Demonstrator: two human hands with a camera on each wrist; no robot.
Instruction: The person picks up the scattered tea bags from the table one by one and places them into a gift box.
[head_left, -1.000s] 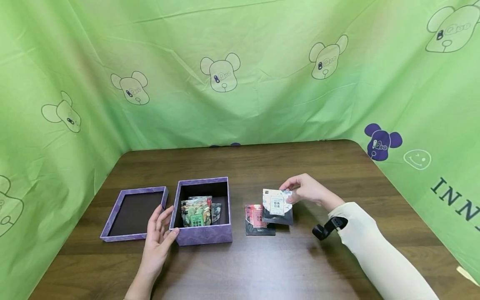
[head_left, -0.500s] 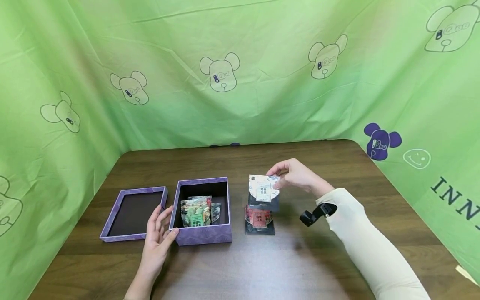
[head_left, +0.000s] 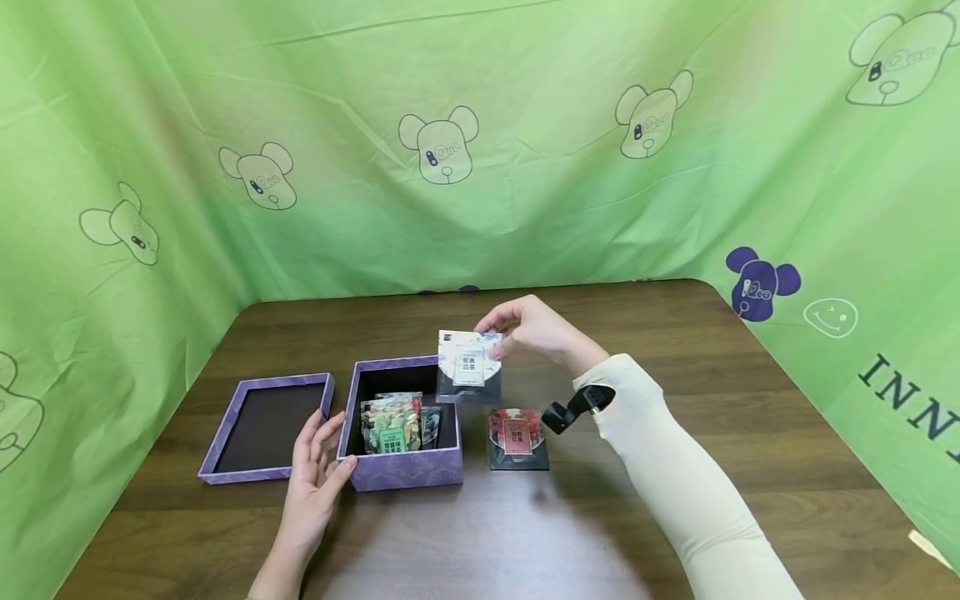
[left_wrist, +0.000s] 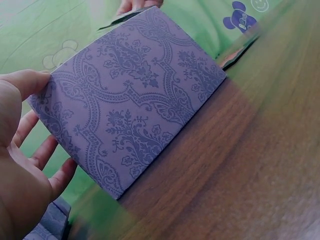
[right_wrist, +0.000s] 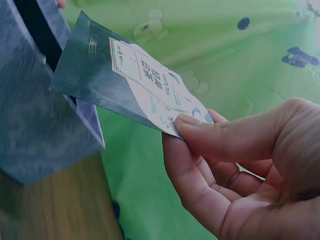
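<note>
In the head view my right hand [head_left: 536, 329] pinches a white-and-dark tea sachet [head_left: 468, 367] by its upper right corner, between thumb and fingers. The sachet hangs upright above the right rim of an open purple box [head_left: 408, 471]. "WHITE TEA" can be read on this sachet [right_wrist: 150, 82] in the right wrist view. My left hand [head_left: 315, 471] touches the box at its near left corner, thumb at the corner and fingers along the left side. Several tea sachets [head_left: 393, 421] lean inside the box, a green-labelled one in front. The left wrist view shows the box's patterned wall [left_wrist: 125, 95].
A red-and-black tea sachet [head_left: 517, 439] lies on the wooden table [head_left: 637, 333] to the right of the box. The purple lid [head_left: 225, 429] lies inside-up to the left, behind my left hand. A green printed curtain [head_left: 525, 208] surrounds the table.
My right hand has carried the white sachet left and up, from over the red sachet to the box's right rim. My left hand and the box have stayed in place.
</note>
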